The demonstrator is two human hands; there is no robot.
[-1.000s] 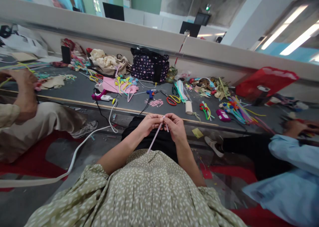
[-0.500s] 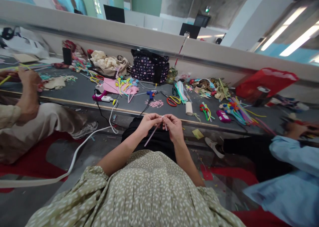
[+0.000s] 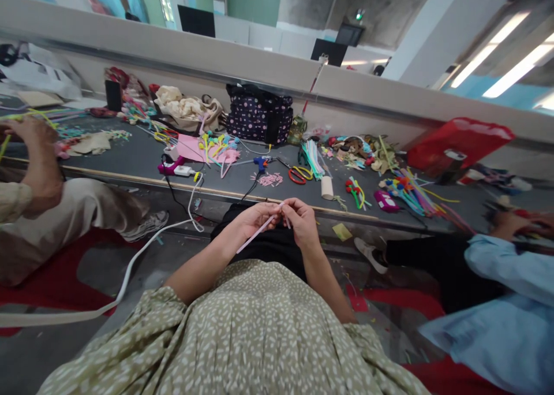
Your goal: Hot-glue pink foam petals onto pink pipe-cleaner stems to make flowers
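Above my lap, just in front of the table edge, both hands meet on a pale lilac pipe cleaner (image 3: 256, 234). My left hand (image 3: 258, 217) is closed, its fingertips pinching the strip near the bend. My right hand (image 3: 299, 217) pinches the same spot from the other side, and a short end hangs below its fingers. The long end slants down to the left across my left palm. Beyond my hands on the table lie a pile of small pink pieces (image 3: 270, 179), a blue glue gun (image 3: 260, 164) and orange-handled scissors (image 3: 298, 175).
On the dark table (image 3: 208, 181) stand a dotted black bag (image 3: 258, 115), a cream roll (image 3: 327, 187), pipe cleaner bundles (image 3: 312, 158) and a red bag (image 3: 459, 144). A white cable (image 3: 130, 274) hangs at left. Co-workers sit on both sides, a hand (image 3: 32, 132) at far left.
The pipe cleaner's long end has swung further left and now lies across my left palm. My left hand has turned palm-up somewhat; the right has hardly moved.
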